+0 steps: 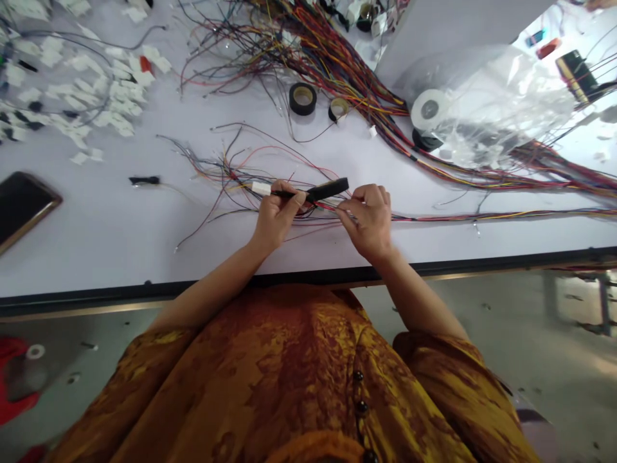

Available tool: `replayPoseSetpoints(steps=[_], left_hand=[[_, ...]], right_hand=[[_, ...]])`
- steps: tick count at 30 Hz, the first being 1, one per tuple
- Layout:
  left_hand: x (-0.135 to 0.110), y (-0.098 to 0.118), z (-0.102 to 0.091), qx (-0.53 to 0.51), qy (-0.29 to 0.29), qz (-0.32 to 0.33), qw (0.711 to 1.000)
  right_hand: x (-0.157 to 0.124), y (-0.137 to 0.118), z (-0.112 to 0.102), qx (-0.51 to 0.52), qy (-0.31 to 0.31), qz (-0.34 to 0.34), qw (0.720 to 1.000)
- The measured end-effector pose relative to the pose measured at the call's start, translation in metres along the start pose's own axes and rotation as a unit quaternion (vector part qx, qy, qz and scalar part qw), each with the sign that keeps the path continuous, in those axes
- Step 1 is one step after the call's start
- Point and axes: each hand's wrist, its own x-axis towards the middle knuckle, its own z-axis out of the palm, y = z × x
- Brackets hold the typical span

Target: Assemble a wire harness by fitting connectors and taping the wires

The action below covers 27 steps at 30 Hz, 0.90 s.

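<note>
A thin bundle of coloured wires lies across the white table, ending in a white connector and loose splayed ends. My left hand is closed around the bundle just right of the connector. My right hand pinches the same bundle further right. A strip of black tape sticks out between the two hands, wrapped onto the wires.
A thick multicoloured wire harness runs from the top centre to the right. Two tape rolls lie behind the hands. A clear plastic bag with a white roll sits right. White connectors are scattered top left. A phone lies left.
</note>
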Motion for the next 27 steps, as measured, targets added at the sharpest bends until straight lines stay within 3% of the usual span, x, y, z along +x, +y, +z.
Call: replayPoseSetpoints(steps=[3,7,10,13,16,19,22,27], left_hand=[[-0.001,-0.003,0.003,-0.023,-0.012,-0.001,1.0],[0.002,-0.002,0.001,0.007,-0.033,0.032,0.999],[0.006,0.007,-0.005,0.049,-0.068,0.054,0.995],[0.008,0.019,-0.008,0.072,-0.133,0.069,0.986],[0.009,0.026,-0.006,0.072,-0.171,0.067,0.98],[0.009,0.027,-0.001,0.063,-0.173,0.067,0.981],[0.006,0.026,0.003,0.058,-0.164,0.068,0.982],[0.001,0.022,0.01,0.085,-0.107,0.05,0.989]], right_hand=[[0.008,0.017,0.015,0.106,-0.049,0.065,0.991],[0.031,0.046,0.004,0.186,-0.219,0.127,0.949],[0.05,0.05,-0.029,0.195,-0.225,0.074,0.952],[0.066,0.032,-0.054,0.212,-0.237,-0.028,0.948],[0.078,0.01,-0.055,0.195,-0.343,-0.104,0.913],[0.08,0.0,-0.044,0.164,-0.412,-0.124,0.888],[0.071,0.0,-0.035,0.11,-0.403,-0.112,0.902],[0.044,-0.011,-0.02,0.015,-0.251,-0.092,0.964]])
